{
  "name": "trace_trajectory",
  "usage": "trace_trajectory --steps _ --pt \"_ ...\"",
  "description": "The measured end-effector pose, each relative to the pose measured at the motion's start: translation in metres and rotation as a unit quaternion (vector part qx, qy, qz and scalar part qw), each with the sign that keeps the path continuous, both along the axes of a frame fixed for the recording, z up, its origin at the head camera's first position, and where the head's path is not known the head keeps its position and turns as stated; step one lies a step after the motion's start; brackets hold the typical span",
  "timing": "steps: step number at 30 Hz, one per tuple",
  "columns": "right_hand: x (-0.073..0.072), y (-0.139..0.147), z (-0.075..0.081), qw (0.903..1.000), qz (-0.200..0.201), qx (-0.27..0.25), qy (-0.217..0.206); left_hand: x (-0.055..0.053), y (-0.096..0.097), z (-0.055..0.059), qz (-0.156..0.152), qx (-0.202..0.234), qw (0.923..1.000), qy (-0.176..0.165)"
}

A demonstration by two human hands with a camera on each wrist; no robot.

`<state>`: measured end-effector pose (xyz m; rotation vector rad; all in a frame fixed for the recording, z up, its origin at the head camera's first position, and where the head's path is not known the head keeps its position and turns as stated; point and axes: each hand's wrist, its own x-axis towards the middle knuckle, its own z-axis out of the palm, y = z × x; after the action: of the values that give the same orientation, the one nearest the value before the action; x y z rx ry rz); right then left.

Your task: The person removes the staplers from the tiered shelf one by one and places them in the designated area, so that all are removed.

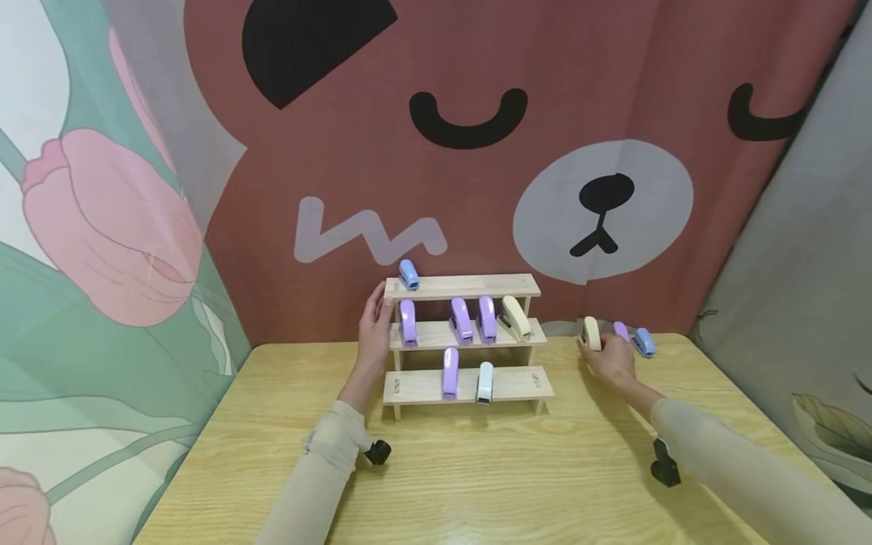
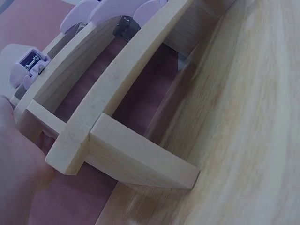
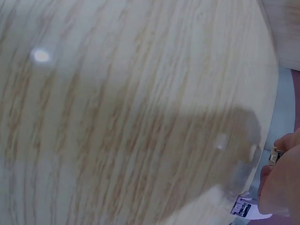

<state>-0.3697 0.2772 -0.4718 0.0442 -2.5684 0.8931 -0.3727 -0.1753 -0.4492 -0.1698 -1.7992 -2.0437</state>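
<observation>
My left hand [image 1: 374,333] touches the left end of the three-tier wooden rack [image 1: 415,386], fingers extended along its side. In the left wrist view, that hand [image 2: 16,164] lies against the board ends. At the right, my right hand [image 1: 611,359] pinches a cream stapler [image 1: 591,334] near the table's back edge. Only a small end of this cream stapler [image 3: 276,155] shows past the fingers in the right wrist view. Beside that hand are a purple stapler [image 1: 621,330], partly hidden, and a blue stapler [image 1: 643,343].
A blue stapler [image 1: 409,275] stands on the top tier. The middle tier bears purple staplers [image 1: 461,321] and a cream stapler [image 1: 516,318]. On the bottom tier are a purple stapler [image 1: 450,374] and a white stapler [image 1: 485,383]. A printed curtain [image 1: 327,303] hangs behind the table [image 1: 463,484].
</observation>
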Motion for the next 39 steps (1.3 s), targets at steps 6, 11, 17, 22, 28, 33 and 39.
trace_trajectory --steps 6,11,17,22,28,33,39 --pt "-0.003 0.004 -0.006 0.9999 -0.008 0.004 -0.005 -0.001 0.003 0.002 -0.003 0.005 1.0000 0.006" --pt "-0.003 0.007 -0.007 0.9999 -0.013 0.004 -0.008 -0.003 0.004 0.002 -0.010 0.003 0.9999 0.013" --pt "-0.003 0.008 -0.006 0.9998 -0.013 0.010 -0.014 -0.003 0.005 0.003 -0.012 -0.002 0.9999 0.011" --pt "-0.005 0.007 -0.008 0.9998 -0.005 0.015 -0.010 -0.003 0.005 0.004 -0.004 -0.001 0.9999 0.013" --pt "-0.007 0.005 -0.010 0.9998 -0.001 0.011 -0.018 -0.002 0.003 0.003 0.003 0.001 0.9999 0.015" --pt "-0.007 0.003 -0.012 0.9996 -0.006 0.012 -0.027 -0.002 0.003 0.002 0.002 0.002 0.9998 0.021" --pt "-0.002 0.002 -0.011 0.9998 0.004 0.007 -0.018 -0.003 0.001 -0.002 0.005 0.003 0.9998 0.017"
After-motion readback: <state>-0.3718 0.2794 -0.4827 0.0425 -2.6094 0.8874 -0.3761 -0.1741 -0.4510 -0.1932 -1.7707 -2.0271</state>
